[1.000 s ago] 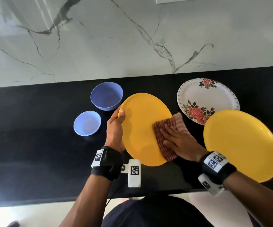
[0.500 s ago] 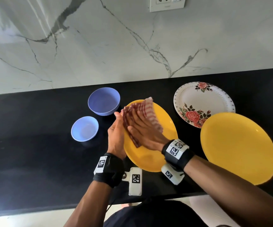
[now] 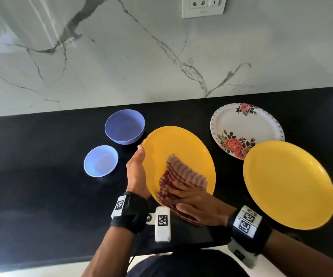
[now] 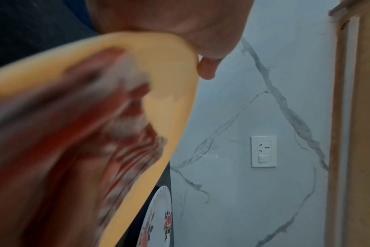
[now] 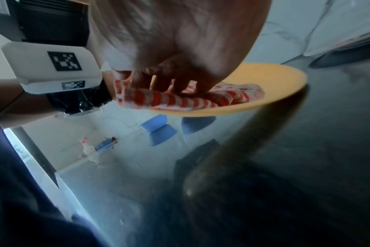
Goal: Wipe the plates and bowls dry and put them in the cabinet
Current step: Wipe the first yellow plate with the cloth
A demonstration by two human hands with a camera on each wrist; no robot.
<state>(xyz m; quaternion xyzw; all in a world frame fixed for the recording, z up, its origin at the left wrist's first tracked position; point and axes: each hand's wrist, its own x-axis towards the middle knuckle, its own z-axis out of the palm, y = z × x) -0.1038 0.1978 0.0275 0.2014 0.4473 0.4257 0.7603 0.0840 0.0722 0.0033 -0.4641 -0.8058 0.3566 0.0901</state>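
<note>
Overhead, from the head view, the left hand (image 3: 136, 172) grips the left rim of a yellow plate (image 3: 181, 148) tilted above the black countertop (image 3: 41, 186), thumb on the upper face. The right hand (image 3: 198, 205) lies flat, fingers straight, pressing a folded red-and-white striped cloth (image 3: 183, 176) onto the plate's near part. Left of the held plate stand a large blue bowl (image 3: 124, 126) and, nearer, a small blue bowl (image 3: 101, 160). To the right lie a floral white plate (image 3: 247, 124) and a second yellow plate (image 3: 289, 184) that overlaps its near edge. A white socket plate (image 3: 202, 6) sits on the marble wall (image 3: 101, 56).

Seen from the left wrist, the thumb wraps over the plate's rim (image 4: 180, 66); the cloth (image 4: 84, 133) is a blur across the yellow face, and the floral plate (image 4: 158, 217) shows below.

Seen from the right wrist, the straight fingers (image 5: 169, 80) bear down on the cloth (image 5: 180, 100), which rests on the plate (image 5: 275, 78); both blue bowls (image 5: 163, 133) show underneath.
</note>
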